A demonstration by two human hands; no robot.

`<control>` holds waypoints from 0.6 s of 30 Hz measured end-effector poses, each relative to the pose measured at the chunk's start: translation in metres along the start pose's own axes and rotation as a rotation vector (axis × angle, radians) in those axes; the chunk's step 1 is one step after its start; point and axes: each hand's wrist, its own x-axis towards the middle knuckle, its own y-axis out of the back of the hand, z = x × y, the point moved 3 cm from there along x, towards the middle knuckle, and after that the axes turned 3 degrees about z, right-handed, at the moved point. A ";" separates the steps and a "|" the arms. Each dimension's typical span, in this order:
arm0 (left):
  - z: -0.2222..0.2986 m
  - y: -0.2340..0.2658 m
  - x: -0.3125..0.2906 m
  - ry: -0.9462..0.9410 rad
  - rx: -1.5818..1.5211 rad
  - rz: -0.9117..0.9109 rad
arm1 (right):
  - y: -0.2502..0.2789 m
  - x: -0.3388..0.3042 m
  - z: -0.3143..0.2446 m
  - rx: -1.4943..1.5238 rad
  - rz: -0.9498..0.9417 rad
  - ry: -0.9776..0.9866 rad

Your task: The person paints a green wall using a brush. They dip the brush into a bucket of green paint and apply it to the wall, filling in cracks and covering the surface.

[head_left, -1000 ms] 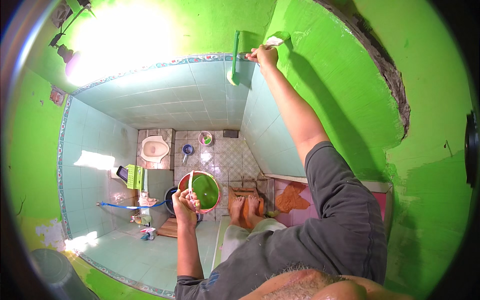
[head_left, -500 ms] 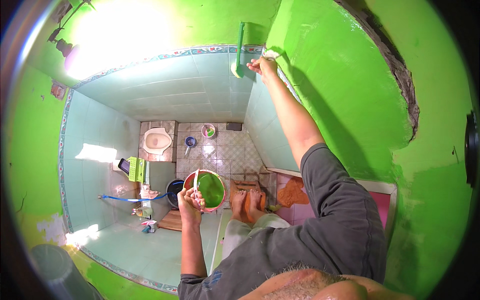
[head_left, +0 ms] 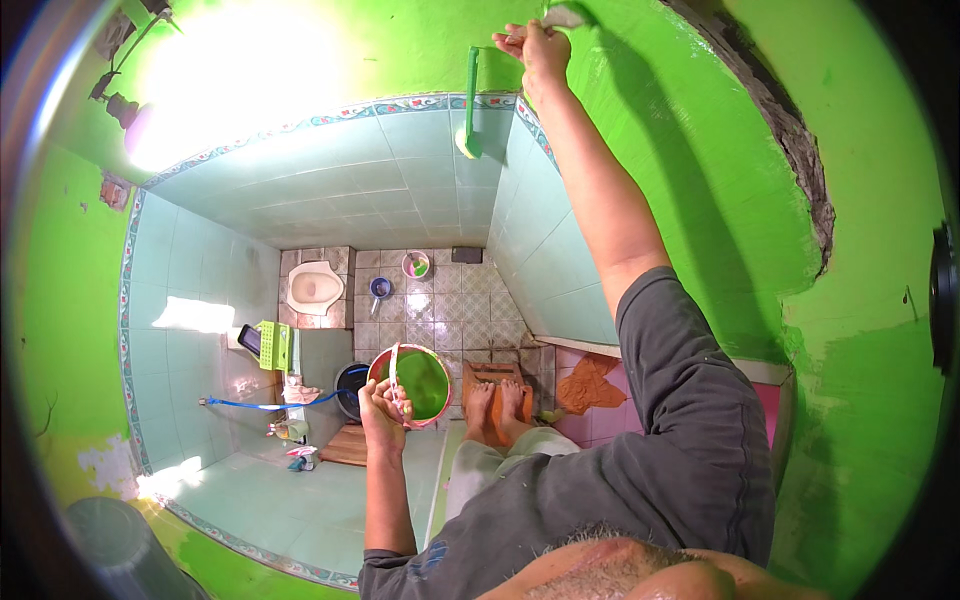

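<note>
Right hand: the right hand [head_left: 535, 45] was raised to the top centre of the frame, fingers clenched round the handle of a roller [head_left: 471, 100].
Roller: its green frame hung down from the fist, the sleeve end lying at the seam between the green wall [head_left: 680, 170] and the pale tiles [head_left: 380, 180].
Left hand: the left hand [head_left: 380, 405] sat low, left of centre, fingers closed on the rim and wire handle of a pail [head_left: 415, 385].
Pail: red-rimmed, filled with green paint, held just left of the bare feet [head_left: 495, 400].
Feet: they stood on an orange stool [head_left: 495, 385], centre of the frame.
Floor: far below lay a squat toilet [head_left: 313, 287], two small bowls [head_left: 415, 265] beside it, and a dark bucket [head_left: 350, 385] near the pail.
Left side: a green basket [head_left: 272, 345] and a blue hose [head_left: 270, 405] hung on the tiled wall.
</note>
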 end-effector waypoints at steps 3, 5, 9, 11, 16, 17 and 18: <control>0.002 -0.001 -0.002 0.011 0.001 0.005 | -0.007 -0.012 -0.015 -0.224 -0.038 0.233; 0.002 -0.001 -0.002 0.021 0.006 -0.006 | 0.017 0.001 0.005 -0.269 0.059 0.174; 0.000 0.000 0.001 0.032 0.015 -0.042 | 0.078 -0.010 0.065 -0.404 0.094 -0.112; -0.002 0.000 0.000 0.028 0.018 -0.049 | 0.093 -0.028 0.100 -0.337 0.069 -0.268; 0.000 0.000 -0.002 0.020 0.021 -0.044 | 0.101 -0.062 0.125 0.004 0.131 -0.527; 0.000 0.001 -0.002 0.016 0.024 -0.038 | 0.099 -0.064 0.119 0.087 0.162 -0.533; 0.000 0.001 -0.002 0.012 0.028 -0.033 | 0.099 -0.061 0.111 0.128 0.197 -0.509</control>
